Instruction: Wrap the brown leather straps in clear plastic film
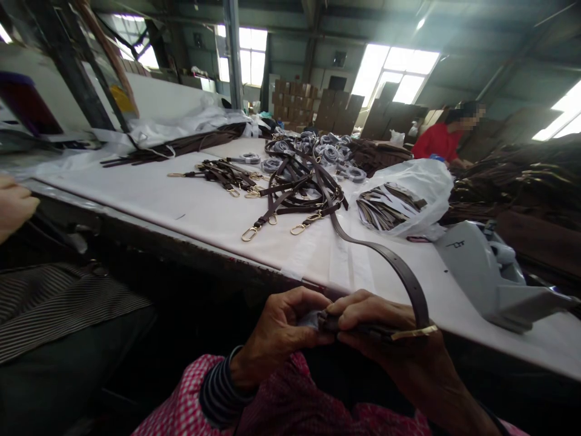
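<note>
Above my lap, at the table's near edge, both my hands meet at the end of a dark brown leather strap (402,261). My left hand (276,324) is closed, pinching a small greyish see-through piece (309,319), perhaps plastic film, at the strap end. My right hand (385,321) grips the strap itself, fingers wrapped over it. A gold-coloured strip (414,332) crosses by the right hand; what it belongs to is unclear. From there the strap curves up onto the table, towards a tangle of brown straps (302,181) with gold clasps (249,234).
On the white table (136,188) lie coiled, wrapped straps (329,148) and a clear plastic bag (426,188) of strips. A grey machine or tape dispenser (481,272) stands right. Another person's hand (16,206) shows at left; a person in red (438,142) is behind.
</note>
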`<state>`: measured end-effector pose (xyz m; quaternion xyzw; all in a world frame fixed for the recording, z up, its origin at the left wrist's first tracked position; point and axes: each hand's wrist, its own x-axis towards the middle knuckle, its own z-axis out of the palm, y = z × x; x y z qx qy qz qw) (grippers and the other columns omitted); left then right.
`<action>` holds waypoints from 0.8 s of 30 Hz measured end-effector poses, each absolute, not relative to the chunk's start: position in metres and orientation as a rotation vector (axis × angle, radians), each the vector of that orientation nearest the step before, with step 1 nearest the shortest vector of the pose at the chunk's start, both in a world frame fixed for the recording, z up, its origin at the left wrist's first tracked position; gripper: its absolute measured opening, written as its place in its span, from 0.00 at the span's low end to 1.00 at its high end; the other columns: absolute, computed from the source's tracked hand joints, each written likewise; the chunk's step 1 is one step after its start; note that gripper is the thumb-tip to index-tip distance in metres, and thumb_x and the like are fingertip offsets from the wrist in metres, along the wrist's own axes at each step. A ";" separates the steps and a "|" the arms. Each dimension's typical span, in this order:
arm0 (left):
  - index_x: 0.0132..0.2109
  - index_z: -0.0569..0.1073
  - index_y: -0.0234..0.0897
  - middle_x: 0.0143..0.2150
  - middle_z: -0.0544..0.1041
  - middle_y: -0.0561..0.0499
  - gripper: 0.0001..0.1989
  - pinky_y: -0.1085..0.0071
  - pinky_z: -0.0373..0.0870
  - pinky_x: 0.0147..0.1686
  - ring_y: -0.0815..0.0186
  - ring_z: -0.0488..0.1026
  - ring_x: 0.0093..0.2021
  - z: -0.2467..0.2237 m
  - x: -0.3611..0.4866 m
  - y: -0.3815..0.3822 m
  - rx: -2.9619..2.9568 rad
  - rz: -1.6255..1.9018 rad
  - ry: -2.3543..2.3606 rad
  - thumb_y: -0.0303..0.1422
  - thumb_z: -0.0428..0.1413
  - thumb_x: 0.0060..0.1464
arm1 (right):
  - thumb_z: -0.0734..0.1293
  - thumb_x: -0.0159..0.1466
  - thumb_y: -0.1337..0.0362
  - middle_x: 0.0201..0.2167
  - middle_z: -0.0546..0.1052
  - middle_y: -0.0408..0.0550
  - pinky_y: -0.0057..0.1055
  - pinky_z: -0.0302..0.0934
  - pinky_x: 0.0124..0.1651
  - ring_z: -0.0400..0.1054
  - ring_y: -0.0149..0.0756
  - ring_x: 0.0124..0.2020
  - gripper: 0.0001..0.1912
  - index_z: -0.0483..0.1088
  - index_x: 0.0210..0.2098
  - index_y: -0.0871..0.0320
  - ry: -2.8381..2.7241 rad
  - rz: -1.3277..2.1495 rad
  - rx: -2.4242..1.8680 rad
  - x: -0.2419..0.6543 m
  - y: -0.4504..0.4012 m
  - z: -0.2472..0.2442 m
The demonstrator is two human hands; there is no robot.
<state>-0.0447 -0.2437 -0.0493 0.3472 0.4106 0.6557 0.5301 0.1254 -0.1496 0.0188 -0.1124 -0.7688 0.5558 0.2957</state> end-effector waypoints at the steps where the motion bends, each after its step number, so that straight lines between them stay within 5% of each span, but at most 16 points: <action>1: 0.43 0.83 0.35 0.39 0.82 0.50 0.19 0.74 0.70 0.40 0.66 0.75 0.39 -0.050 -0.045 -0.244 0.850 1.565 0.995 0.28 0.75 0.41 | 0.74 0.65 0.69 0.41 0.83 0.47 0.29 0.74 0.46 0.78 0.40 0.44 0.07 0.82 0.40 0.50 -2.046 1.460 -0.297 0.125 -0.150 0.019; 24: 0.45 0.81 0.38 0.36 0.82 0.53 0.20 0.74 0.70 0.37 0.66 0.76 0.36 -0.053 -0.035 -0.251 0.965 1.641 1.221 0.33 0.74 0.44 | 0.75 0.64 0.70 0.37 0.83 0.46 0.29 0.74 0.39 0.79 0.40 0.38 0.07 0.81 0.40 0.51 -2.088 1.287 -0.344 0.131 -0.151 0.003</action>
